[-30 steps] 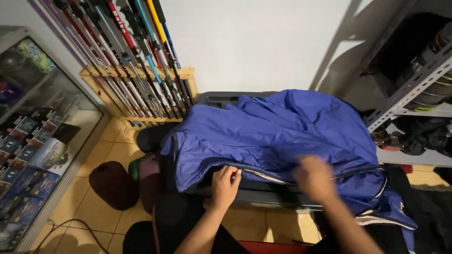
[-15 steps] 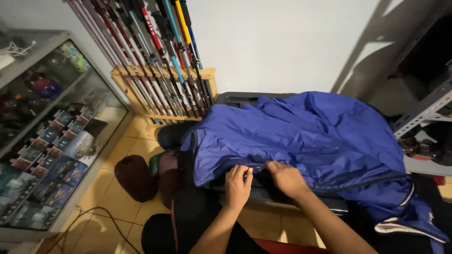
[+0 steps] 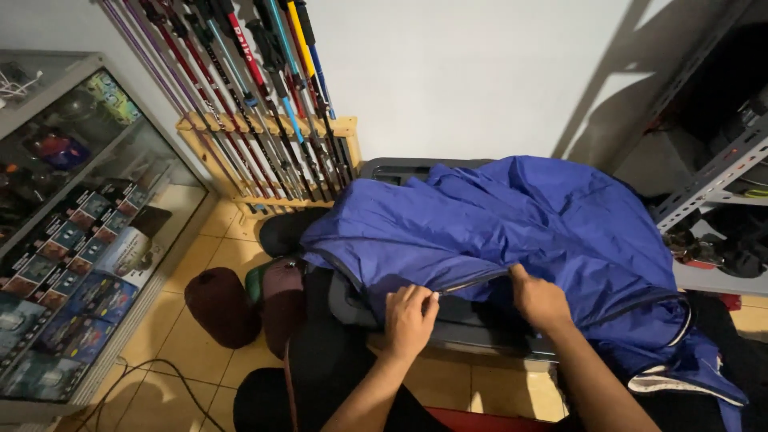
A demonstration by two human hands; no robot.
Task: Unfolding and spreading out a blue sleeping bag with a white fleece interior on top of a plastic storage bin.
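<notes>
Blue sleeping bag [image 3: 512,232], thin slick quilted nylon, judged light, soft and slippery, lies draped over a dark bench [image 3: 472,320] at twelve o'clock, left hand [image 3: 410,320] and right hand [image 3: 540,300] both pinched closed on its near zipper hem, the best hold.

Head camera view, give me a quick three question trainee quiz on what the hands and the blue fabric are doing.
1. True or false: both hands grip the lower edge of the blue sleeping bag.
2. What stands in the wooden rack? A) trekking poles B) brooms C) umbrellas
3. Which hand is nearer the glass display case?

Key
1. True: left hand and right hand pinch the zipper edge.
2. A
3. The left hand.
</notes>
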